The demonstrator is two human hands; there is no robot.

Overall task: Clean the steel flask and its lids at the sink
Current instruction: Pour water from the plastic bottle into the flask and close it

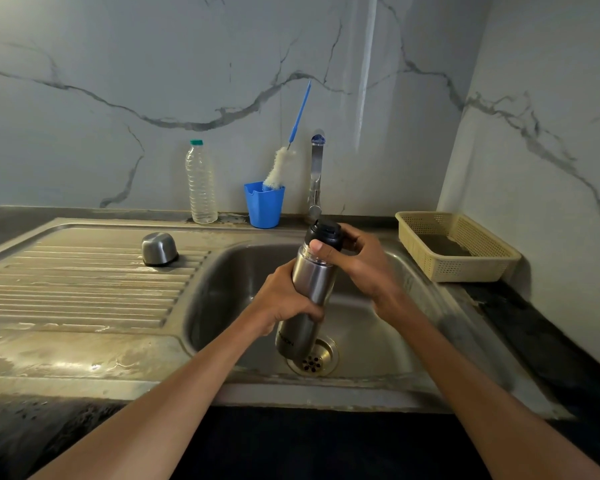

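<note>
gripping the steel flask (310, 299) upright over the sink (222, 289) bowl, above the drain (314, 360), with its black inner lid (323, 233) on.

our left hand (284, 303) wraps the flask's middle; our right hand (354, 261) curls round the black inner lid, thumb at the neck. the steel cap (159, 249) sits on the drainboard near the sink's back edge. if our grip is wet, we judge the flask could slip and hit the bowl as the lid twists.
</note>
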